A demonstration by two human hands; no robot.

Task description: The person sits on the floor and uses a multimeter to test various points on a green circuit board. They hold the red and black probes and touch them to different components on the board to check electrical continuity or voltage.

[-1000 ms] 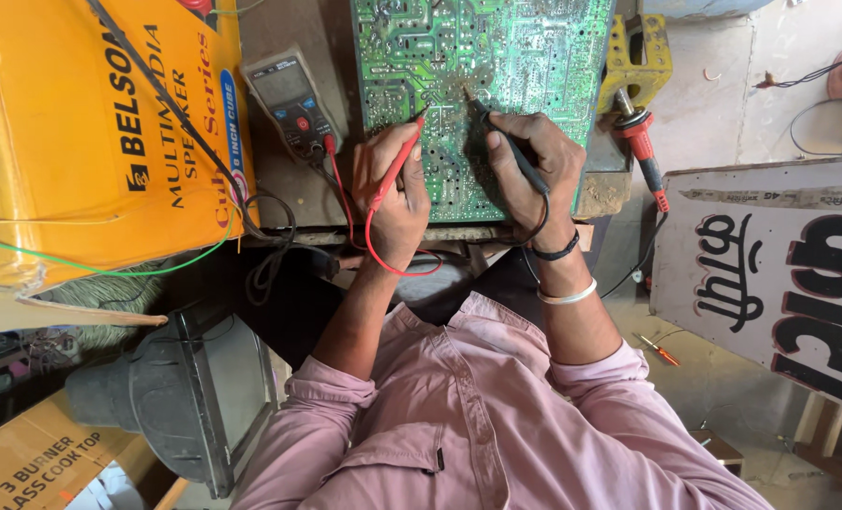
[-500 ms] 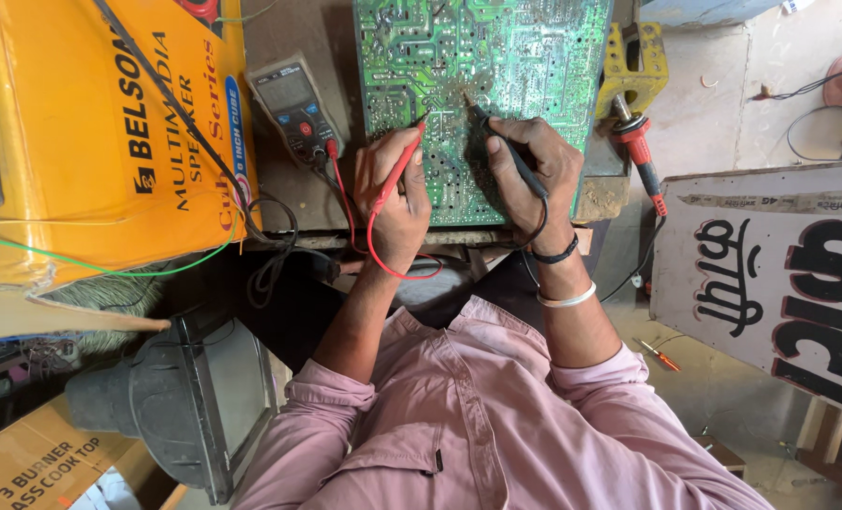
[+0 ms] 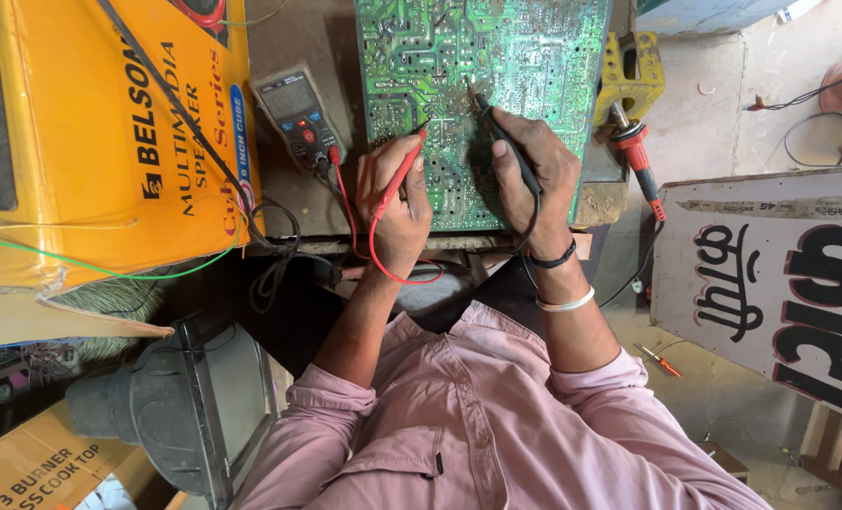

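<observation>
While each hand's grip clamps a probe, red probe (image 3: 404, 177) left, black probe (image 3: 506, 144) right, both tips seemingly touch the circuit board (image 3: 534, 57).

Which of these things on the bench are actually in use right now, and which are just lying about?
In use:
left hand holding the red probe
right hand holding the black probe
green circuit board
grey meter

Lying about:
soldering iron
yellow carton
small screwdriver
painted signboard

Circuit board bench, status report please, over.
Left hand holds red probe, right hand holds black probe, both tips on green circuit board. Multimeter left of board. Soldering iron right, apart from the hands.
</observation>
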